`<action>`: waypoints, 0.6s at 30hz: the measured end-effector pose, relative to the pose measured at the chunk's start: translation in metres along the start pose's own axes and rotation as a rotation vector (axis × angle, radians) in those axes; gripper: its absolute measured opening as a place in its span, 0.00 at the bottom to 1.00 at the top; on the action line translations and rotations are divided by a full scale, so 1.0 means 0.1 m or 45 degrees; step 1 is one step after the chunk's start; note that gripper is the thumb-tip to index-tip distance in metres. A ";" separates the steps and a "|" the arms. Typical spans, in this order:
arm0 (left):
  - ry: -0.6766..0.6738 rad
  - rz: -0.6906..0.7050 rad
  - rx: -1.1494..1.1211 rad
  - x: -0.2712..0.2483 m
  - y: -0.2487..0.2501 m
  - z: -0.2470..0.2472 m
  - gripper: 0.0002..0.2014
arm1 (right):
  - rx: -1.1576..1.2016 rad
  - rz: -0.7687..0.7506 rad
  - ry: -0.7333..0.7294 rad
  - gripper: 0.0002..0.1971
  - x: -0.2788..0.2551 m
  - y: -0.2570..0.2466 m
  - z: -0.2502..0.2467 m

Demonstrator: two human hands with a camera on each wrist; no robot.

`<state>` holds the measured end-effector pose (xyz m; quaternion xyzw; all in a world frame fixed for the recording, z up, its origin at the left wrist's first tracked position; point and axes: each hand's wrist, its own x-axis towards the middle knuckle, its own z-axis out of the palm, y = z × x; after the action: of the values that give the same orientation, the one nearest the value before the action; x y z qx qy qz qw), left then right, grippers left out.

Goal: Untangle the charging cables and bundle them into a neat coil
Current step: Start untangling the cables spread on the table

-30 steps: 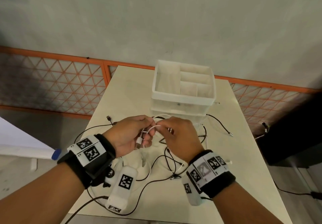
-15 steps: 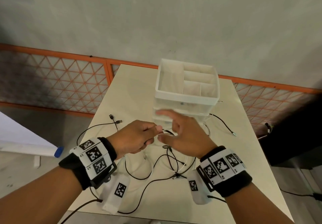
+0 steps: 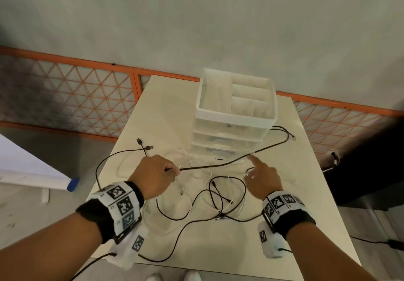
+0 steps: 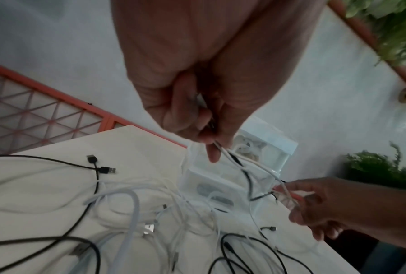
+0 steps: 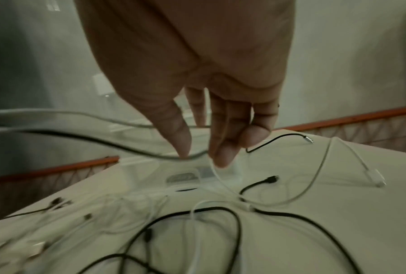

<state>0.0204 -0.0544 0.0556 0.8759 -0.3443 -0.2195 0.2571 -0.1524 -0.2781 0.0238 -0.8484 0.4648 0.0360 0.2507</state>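
A tangle of black and white charging cables (image 3: pixel 218 197) lies across the white table (image 3: pixel 170 110). My left hand (image 3: pixel 172 171) hovers over the table's left middle and pinches a black cable (image 3: pixel 218 165) together with a thin white one (image 4: pixel 256 163). Both strands stretch rightward to my right hand (image 3: pixel 253 167). The right hand's fingers (image 5: pixel 223 155) are extended. The black cable crosses the thumb tip and the white strand trails off the fingertips. No firm grip shows there. Beyond the right hand the black cable runs on past the organizer's right side.
A white drawer organizer (image 3: pixel 236 114) with open top compartments stands at the table's back centre, just behind the hands. Two black USB plugs (image 3: pixel 144 145) lie at the left. An orange lattice railing (image 3: pixel 87 97) runs behind the table. A dark object sits off the right edge.
The hands, close together over a white loop a second ago, have moved apart. The right hand's fingers straightened and it went right. A black cable now stretches between the two hands.
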 end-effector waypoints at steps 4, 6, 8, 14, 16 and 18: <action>-0.083 0.143 0.020 0.00 0.12 0.11 0.12 | -0.241 -0.260 -0.009 0.37 -0.29 -0.40 0.05; -0.071 0.206 0.045 0.01 0.21 0.11 0.12 | -0.360 -0.337 -0.015 0.33 -0.41 -0.63 0.06; 0.019 0.193 0.083 0.07 0.23 0.08 0.11 | -0.387 -0.392 -0.033 0.29 -0.43 -0.72 0.08; 0.123 0.158 -0.166 0.04 0.22 0.00 0.08 | -0.170 -0.786 0.197 0.29 -0.49 -0.86 0.23; 0.073 0.235 -0.364 -0.04 0.27 0.01 0.05 | 0.024 -0.743 -0.082 0.22 -0.47 -0.91 0.35; 0.094 0.258 -0.421 -0.08 0.21 0.03 0.05 | 0.116 -0.485 -0.187 0.11 -0.39 -0.90 0.42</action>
<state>0.0030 -0.0628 0.0682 0.7902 -0.3802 -0.2139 0.4305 -0.0948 -0.1897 0.0339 -0.9038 0.2777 0.0286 0.3243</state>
